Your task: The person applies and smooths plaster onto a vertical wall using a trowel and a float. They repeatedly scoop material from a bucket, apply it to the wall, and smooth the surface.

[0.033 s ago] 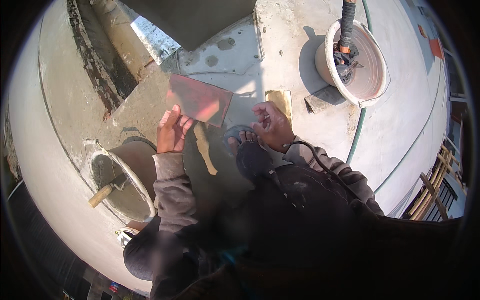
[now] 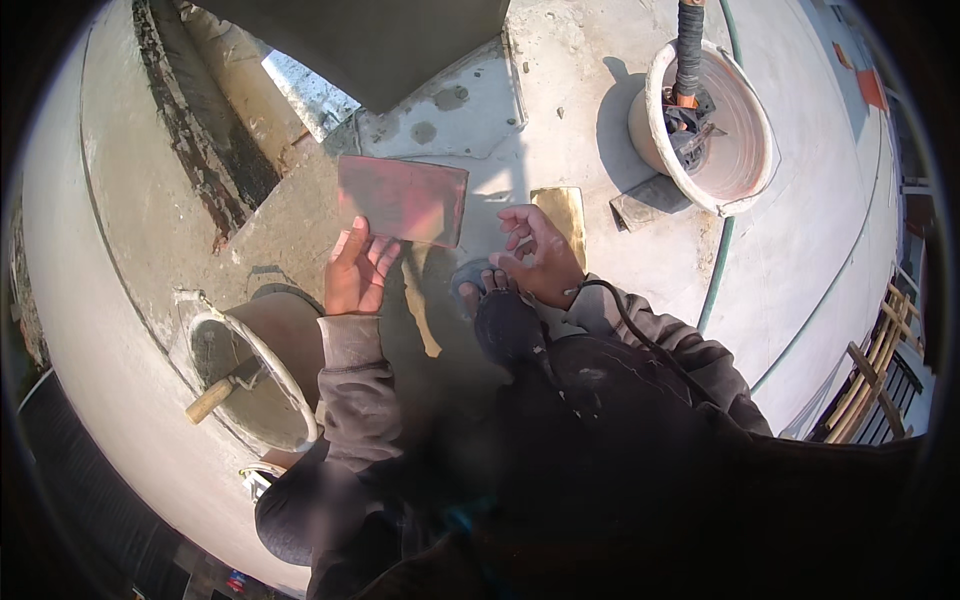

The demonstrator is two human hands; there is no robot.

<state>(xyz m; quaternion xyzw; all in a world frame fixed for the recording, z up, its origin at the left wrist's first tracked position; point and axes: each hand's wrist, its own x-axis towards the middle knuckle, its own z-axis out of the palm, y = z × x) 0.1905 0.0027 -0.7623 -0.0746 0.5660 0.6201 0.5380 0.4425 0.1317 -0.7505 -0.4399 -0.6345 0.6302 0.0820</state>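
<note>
My left hand grips the near edge of a flat reddish rectangular board, thumb on its upper face and fingers beneath. What is under the board is hidden. To its right my right hand is raised with loosely curled fingers, a gap between them and the thumb; nothing shows in it. Just behind that hand lies a shiny yellowish rectangular plate on the floor. My bare foot is below and between the two hands.
At left stands a bucket with a wooden-handled tool in it. A whitish bucket at the upper right holds dark tools and a taped handle. A green hose crosses the floor. Above looms a large grey slab.
My left hand and the board have shifted slightly right, and the board has turned to lie more level. My right hand has barely moved.
</note>
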